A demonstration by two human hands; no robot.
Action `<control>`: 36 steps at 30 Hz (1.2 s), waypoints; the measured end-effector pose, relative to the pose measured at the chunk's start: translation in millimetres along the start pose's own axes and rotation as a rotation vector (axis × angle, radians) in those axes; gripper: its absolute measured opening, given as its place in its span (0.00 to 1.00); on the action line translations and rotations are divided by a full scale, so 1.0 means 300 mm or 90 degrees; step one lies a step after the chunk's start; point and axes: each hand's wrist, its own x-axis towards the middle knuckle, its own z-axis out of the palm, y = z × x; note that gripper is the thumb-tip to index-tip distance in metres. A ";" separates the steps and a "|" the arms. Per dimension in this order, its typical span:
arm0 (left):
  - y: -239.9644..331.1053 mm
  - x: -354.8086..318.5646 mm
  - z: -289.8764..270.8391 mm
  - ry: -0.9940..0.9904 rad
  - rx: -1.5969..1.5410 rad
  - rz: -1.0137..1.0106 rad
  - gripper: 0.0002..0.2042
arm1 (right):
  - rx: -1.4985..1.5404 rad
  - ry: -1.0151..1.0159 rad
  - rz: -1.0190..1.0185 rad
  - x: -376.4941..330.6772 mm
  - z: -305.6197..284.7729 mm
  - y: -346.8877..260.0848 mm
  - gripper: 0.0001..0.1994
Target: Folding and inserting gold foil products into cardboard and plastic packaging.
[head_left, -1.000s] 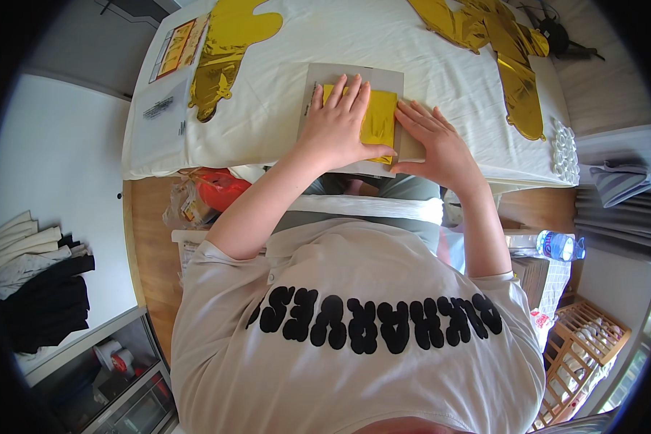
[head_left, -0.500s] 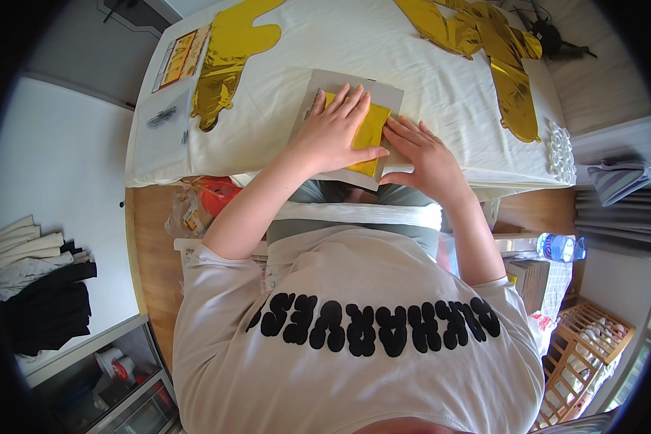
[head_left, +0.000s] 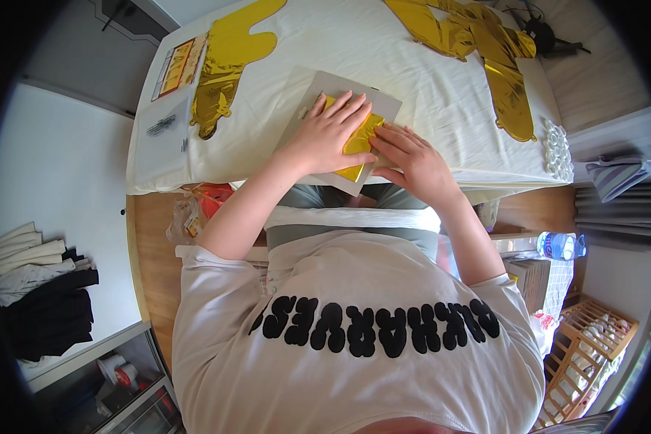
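A folded sheet of gold foil [head_left: 363, 136] lies on a grey cardboard rectangle [head_left: 383, 103] near the front edge of the bed-like, white-covered surface. My left hand [head_left: 330, 137] rests flat over the foil, fingers spread, hiding its left part. At the foil's right edge, the outstretched fingertips of my right hand [head_left: 416, 160] touch it, with the thumb apart. The cardboard sits tilted, and a clear plastic sleeve seems to stick out along its left side.
Flat gold foil balloons lie at the back left [head_left: 228, 69] and back right [head_left: 506, 83]. A printed card [head_left: 179, 66] and a clear bag [head_left: 159, 148] are on the left. White rings [head_left: 558, 150] lie at the right corner. A water bottle [head_left: 557, 246] is lower right.
The cardboard and foil have turned clockwise, exposing more of the clear sleeve at the left. My right hand has shifted slightly left, its fingers now further onto the foil's edge.
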 end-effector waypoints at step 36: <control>-0.019 -0.505 0.037 0.530 -0.604 -0.023 0.37 | 0.001 0.041 -0.043 -0.008 -0.007 -0.095 0.20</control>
